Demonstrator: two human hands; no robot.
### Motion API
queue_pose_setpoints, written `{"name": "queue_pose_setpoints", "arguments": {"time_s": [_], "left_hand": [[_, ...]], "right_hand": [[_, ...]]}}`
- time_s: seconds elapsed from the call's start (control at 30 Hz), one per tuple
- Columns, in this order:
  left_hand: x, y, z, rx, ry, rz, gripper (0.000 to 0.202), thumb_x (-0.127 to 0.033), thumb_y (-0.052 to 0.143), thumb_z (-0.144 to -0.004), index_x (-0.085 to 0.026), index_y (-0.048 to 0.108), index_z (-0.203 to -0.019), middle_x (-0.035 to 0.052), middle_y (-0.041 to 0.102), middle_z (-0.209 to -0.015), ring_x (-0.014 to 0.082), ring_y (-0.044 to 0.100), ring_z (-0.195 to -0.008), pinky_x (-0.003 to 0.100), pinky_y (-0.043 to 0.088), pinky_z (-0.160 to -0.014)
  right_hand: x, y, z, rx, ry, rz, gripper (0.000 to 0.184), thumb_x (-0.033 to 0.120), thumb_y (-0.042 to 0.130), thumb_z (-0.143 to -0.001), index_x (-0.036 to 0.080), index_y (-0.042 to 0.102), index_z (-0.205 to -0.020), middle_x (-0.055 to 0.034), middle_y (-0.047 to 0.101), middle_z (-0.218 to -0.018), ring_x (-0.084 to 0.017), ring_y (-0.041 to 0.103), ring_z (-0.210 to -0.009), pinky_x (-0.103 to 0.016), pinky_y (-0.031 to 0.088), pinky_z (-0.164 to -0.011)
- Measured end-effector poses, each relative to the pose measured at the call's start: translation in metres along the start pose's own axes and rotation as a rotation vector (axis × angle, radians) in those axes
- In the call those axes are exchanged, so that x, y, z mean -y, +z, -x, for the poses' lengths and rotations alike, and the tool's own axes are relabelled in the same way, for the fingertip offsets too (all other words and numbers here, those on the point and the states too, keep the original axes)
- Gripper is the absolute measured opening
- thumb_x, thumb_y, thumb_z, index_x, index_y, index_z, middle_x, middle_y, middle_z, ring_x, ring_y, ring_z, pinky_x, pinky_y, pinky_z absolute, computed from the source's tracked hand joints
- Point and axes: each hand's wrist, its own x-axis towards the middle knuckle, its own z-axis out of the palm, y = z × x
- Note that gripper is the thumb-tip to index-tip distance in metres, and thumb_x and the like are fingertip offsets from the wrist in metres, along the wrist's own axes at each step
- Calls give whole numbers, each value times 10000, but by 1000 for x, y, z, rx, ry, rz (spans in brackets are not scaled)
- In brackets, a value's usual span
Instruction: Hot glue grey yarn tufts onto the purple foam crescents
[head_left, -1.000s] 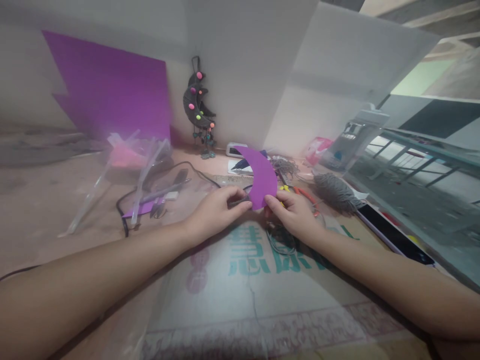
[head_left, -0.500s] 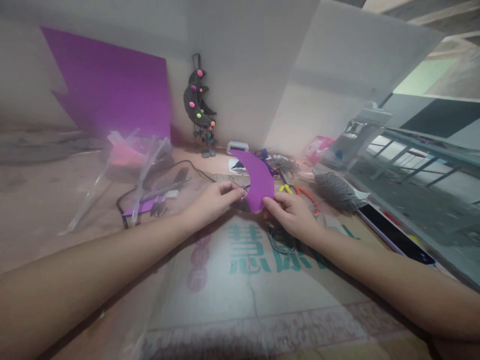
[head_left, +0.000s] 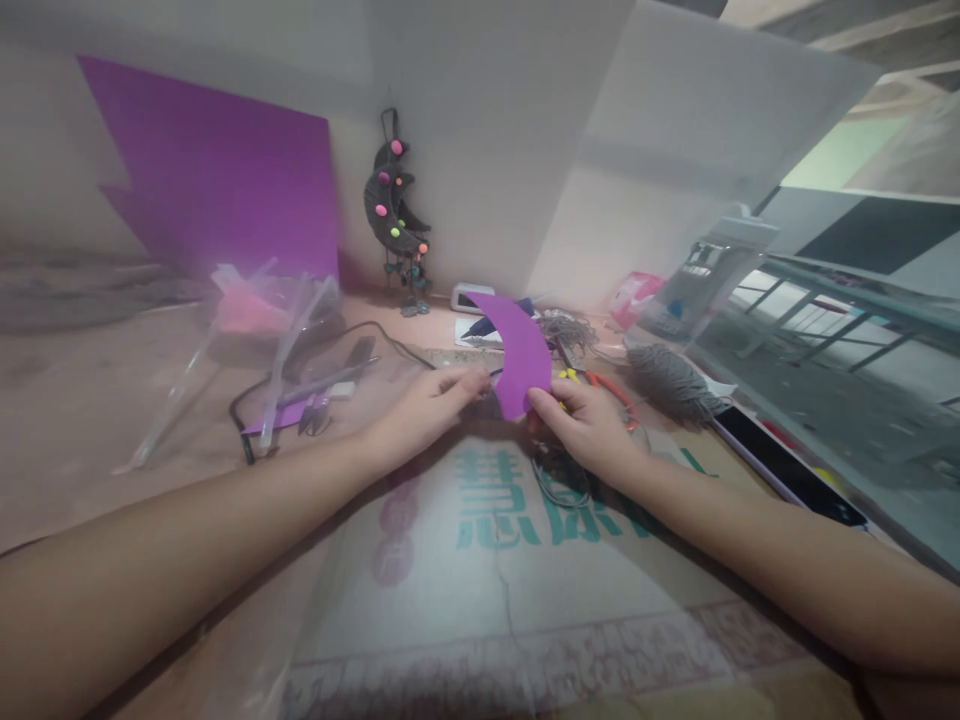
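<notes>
A purple crescent-shaped paper cutout (head_left: 523, 345) is held up in front of me, its tip pointing up and to the left. My right hand (head_left: 585, 420) is closed on the lower right edge of the cutout, thumb on its face. My left hand (head_left: 442, 402) is closed in a pinch just left of the cutout's lower part; what its fingertips hold is hidden. A dark grey piece (head_left: 490, 407) shows between my left fingertips and the cutout. Beneath my hands lies a cardboard sheet (head_left: 427, 630) with green printed characters.
A black crescent hanging with coloured dots (head_left: 386, 205) rests against the wall, right of a purple sheet (head_left: 232, 180). Glue sticks (head_left: 289, 360) and scissors (head_left: 315, 412) lie left. Grey yarn (head_left: 667, 378), orange-handled pliers (head_left: 615, 395) and a phone (head_left: 787, 465) are right.
The purple cutout has shifted slightly right and turned a little more upright in my right hand. My left fingertips have moved a little, staying in a pinch near its inner edge.
</notes>
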Motion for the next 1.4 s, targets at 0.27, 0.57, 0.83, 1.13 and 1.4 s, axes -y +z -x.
{"name": "queue_pose_setpoints", "arguments": {"time_s": [0.27,0.57,0.83,1.13,1.4], "left_hand": [[-12,2,5,38,3,-196,287,-431,587,-790,-151,645,-809,12,648,-809,152,549,-736,245,399,-666],[-7,3,7,41,32,-178,254,-385,537,-834,-173,676,-830,0,647,-708,137,546,-636,230,394,-580],[-5,2,6,30,40,-93,276,-411,539,-852,-181,684,-903,6,677,-832,117,552,-657,216,399,-585],[-5,-1,6,47,19,-104,338,-443,496,-868,-156,648,-778,-19,570,-604,99,464,-527,212,353,-516],[-9,0,6,55,4,-110,354,-467,521,-847,-156,687,-886,1,645,-742,114,510,-609,211,366,-551]], "right_hand": [[1,0,1,10,-21,11,367,370,460,-909,189,554,-604,21,575,-534,-111,523,-505,-230,378,-512],[2,0,1,14,-15,18,360,366,464,-906,193,579,-611,18,585,-526,-116,525,-490,-235,380,-502],[1,-1,0,4,-33,31,359,352,465,-908,192,575,-606,18,590,-527,-115,525,-489,-234,376,-508],[-1,1,1,31,-44,25,354,362,467,-914,191,579,-625,16,606,-556,-111,537,-506,-226,376,-506],[-1,0,0,-17,-86,93,340,312,476,-906,174,576,-612,24,570,-520,-101,515,-495,-211,360,-496]]}}
